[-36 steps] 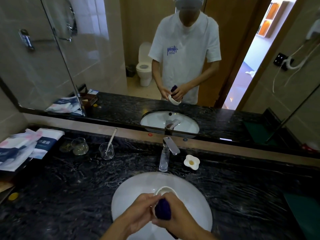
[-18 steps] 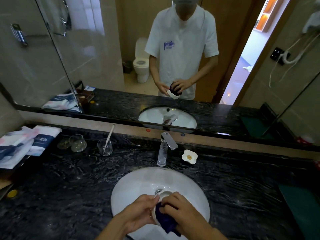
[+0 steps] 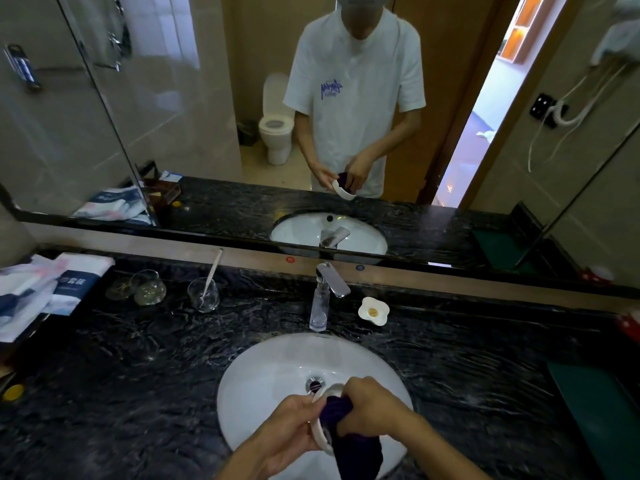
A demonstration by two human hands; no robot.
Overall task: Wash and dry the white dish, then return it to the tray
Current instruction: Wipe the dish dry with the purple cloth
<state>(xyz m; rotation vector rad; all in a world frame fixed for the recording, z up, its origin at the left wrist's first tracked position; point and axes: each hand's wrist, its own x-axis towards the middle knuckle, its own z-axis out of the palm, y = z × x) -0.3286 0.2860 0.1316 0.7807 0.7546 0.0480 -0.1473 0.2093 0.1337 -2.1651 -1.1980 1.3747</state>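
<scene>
Over the white sink basin (image 3: 270, 368) I hold a small white dish (image 3: 318, 432) tilted on its edge. My left hand (image 3: 287, 429) grips its rim from the left. My right hand (image 3: 372, 405) presses a dark purple cloth (image 3: 349, 441) into the dish's hollow; the cloth hangs down below my fingers. Most of the dish is hidden by my hands and the cloth. A dark green tray (image 3: 602, 414) lies on the counter at the right edge.
A chrome faucet (image 3: 325, 292) stands behind the basin, with a small white flower-shaped dish (image 3: 373, 310) to its right. Left of the faucet are a glass with a toothbrush (image 3: 203, 293) and low glass bowls (image 3: 149, 289). Folded towels (image 3: 41, 292) lie far left. A mirror runs behind.
The dish has tipped more onto its edge and my right hand has pushed the cloth deeper into it, with the cloth's tail hanging lower. The view has shifted slightly.
</scene>
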